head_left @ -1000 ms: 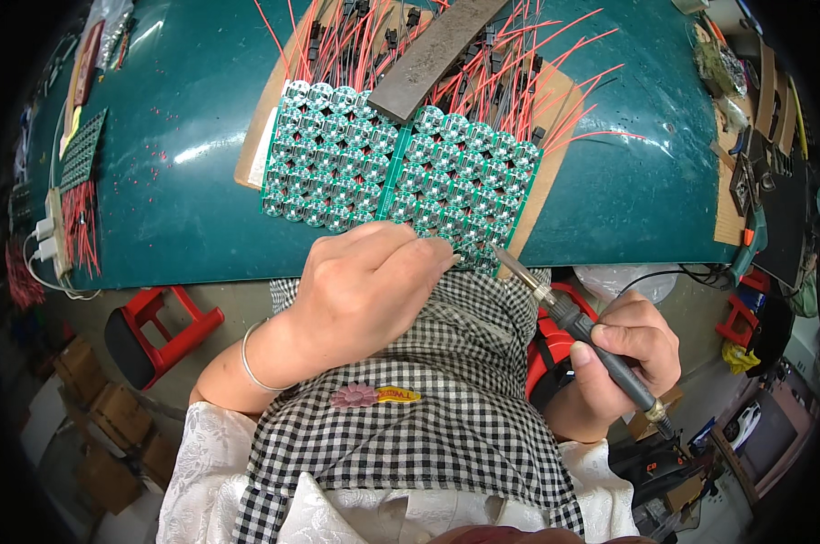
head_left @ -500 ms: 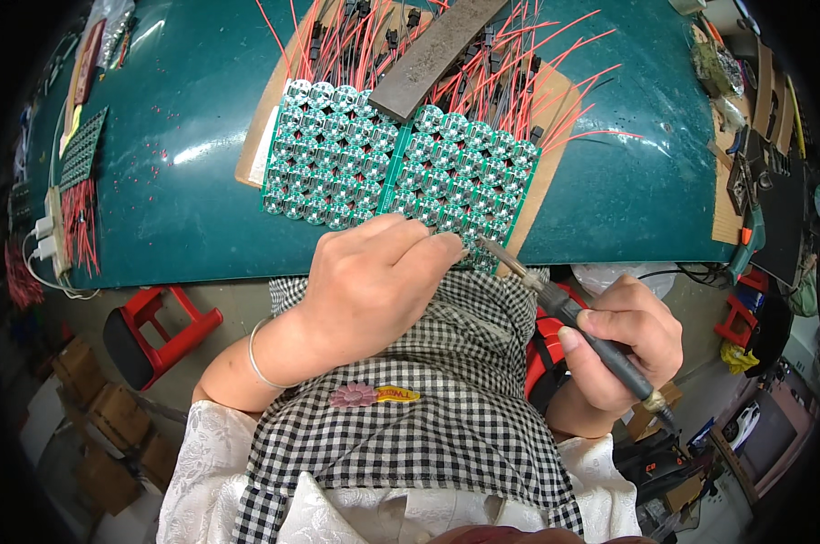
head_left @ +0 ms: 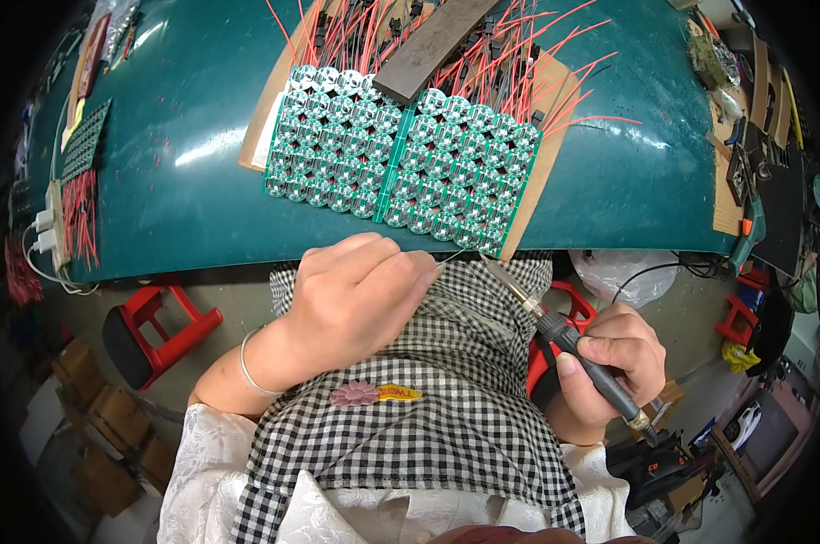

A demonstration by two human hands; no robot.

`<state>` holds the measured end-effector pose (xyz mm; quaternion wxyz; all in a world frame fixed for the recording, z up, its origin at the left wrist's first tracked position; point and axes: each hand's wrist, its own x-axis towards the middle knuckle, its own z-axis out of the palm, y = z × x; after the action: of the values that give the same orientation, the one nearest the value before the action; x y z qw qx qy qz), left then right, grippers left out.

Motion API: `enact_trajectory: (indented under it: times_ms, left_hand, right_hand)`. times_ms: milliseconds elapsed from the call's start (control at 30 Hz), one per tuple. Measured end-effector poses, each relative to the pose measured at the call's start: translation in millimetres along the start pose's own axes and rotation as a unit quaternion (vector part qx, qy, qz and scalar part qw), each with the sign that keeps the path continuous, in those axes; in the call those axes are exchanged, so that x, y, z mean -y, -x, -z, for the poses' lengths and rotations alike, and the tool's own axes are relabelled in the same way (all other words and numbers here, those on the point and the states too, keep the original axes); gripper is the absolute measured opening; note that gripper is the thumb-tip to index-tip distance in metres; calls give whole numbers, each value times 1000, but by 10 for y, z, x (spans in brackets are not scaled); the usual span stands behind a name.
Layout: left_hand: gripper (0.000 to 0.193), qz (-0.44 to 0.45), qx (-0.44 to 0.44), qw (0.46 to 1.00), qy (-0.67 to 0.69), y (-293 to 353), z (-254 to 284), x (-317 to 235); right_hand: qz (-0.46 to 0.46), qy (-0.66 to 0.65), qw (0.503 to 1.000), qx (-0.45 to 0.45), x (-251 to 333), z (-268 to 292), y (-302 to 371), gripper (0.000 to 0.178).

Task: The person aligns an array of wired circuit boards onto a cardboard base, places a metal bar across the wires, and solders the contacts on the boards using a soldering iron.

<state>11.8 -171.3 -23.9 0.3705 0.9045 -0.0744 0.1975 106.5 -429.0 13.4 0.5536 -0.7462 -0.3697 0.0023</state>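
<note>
Soldering iron [head_left: 564,335] sits in the worker's right hand [head_left: 623,354], held above the lap just off the near edge of the green table [head_left: 183,208]. Long axis slants: tip forward and to the worker's left, cord end back and to the right. Tip is right by the near right corner of a green circuit-board panel [head_left: 398,168]; contact or a small gap, can't tell from where I stand. Right hand is wrapped round the dark handle, thumb and fingers pinching it. Left hand [head_left: 356,295] is bunched, fingertips pinching a thin solder wire [head_left: 451,257] that runs forward-right to the panel's near edge, just left of the tip.

Panel is two grids of round boards side by side, joined by a green strip. Long axis goes left to right, right end tilted closer to the worker. It lies on brown cardboard [head_left: 538,181]. Dark flat bar [head_left: 442,45] rests slantwise across the panel's far edge and the wires [head_left: 356,41], red and black with black connectors, that fan out beyond it.

Writing: a yellow tag [head_left: 399,393] beside a pink flower patch [head_left: 356,393] on the checked apron [head_left: 410,444] carries a few letters.

Further out, table's left side: a second green panel [head_left: 85,140] with red wires, near a white power strip [head_left: 56,213] with plugs in. Red stool [head_left: 192,322] with a dark seat stands below, left. Clear plastic bag [head_left: 628,272] is under the table edge, right.
</note>
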Motion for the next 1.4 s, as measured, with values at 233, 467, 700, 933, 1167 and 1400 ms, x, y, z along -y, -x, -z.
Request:
enact_trajectory:
  times_ms: [233, 467, 700, 933, 1167, 1400]
  left_hand:
    - [19, 3, -15, 1000, 7, 54, -44, 20]
    - [21, 5, -9, 1000, 13, 76, -48, 56]
    - [23, 6, -28, 999, 23, 28, -36, 20]
    - [23, 1, -11, 1000, 22, -2, -150, 50]
    - [20, 4, -7, 1000, 19, -29, -214, 42]
    - [13, 47, -107, 989, -92, -72, 237, 188]
  right_hand:
    - [-8, 17, 1000, -11, 34, -147, 27, 25]
    - [-11, 11, 1000, -11, 32, -229, 6, 22]
    - [-18, -18, 999, -41, 23, -68, 1, 23]
    - [-7, -5, 1000, -10, -47, -77, -51, 22]
    - [-3, 1, 1000, 26, -40, -31, -116, 22]
    - [3, -34, 996, -88, -135, 152, -3, 26]
